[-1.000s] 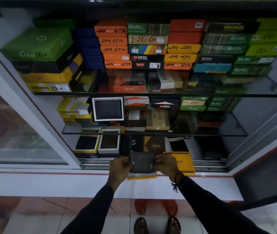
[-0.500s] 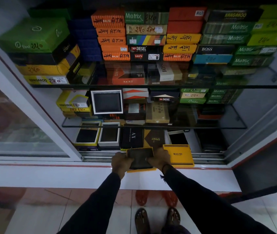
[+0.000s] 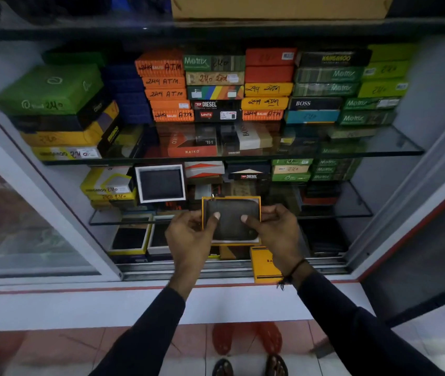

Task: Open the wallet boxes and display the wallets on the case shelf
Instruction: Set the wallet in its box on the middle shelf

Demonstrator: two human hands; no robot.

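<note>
while both hands are raised in front of the case, notes run as follows:

left hand point(image 3: 189, 234): curled round the left edge of the open box point(image 3: 231, 199), thumb pressed onto the wallet face near its left side; fingers behind, hidden.

right hand point(image 3: 277, 232): curled round the right edge of the same box, thumb on the wallet face near its right side; a dark cord bracelet point(image 3: 296, 268) sits at the wrist.

wallet point(image 3: 232, 222): dark, textured, lying inside the yellow-rimmed box, face toward the camera; a small metal tag shows at its top left corner. box and wallet are held up in the air in front of the middle glass shelf point(image 3: 351, 211), touching only the hands.

lid point(image 3: 264, 263): yellow with dark lettering, partly hidden by the right wrist, lying at the front of the bottom level by the sliding track.

displayed wallets: a white-framed open box point(image 3: 161, 184) stands tilted up on the middle shelf, left of the held box; two more open boxes point(image 3: 132, 238) lie on the bottom level at lower left, just beside each other, dark wallets inside.

top glass shelf point(image 3: 378, 151): stacked closed boxes, orange point(image 3: 165, 93), green point(image 3: 50, 89), yellow, dark; price marks handwritten on many.

case door: sliding glass panel point(image 3: 26, 213) pushed to the left.

floor: person's sandalled feet point(image 3: 251, 366) visible below the ledge, dark sleeves on both arms.
</note>
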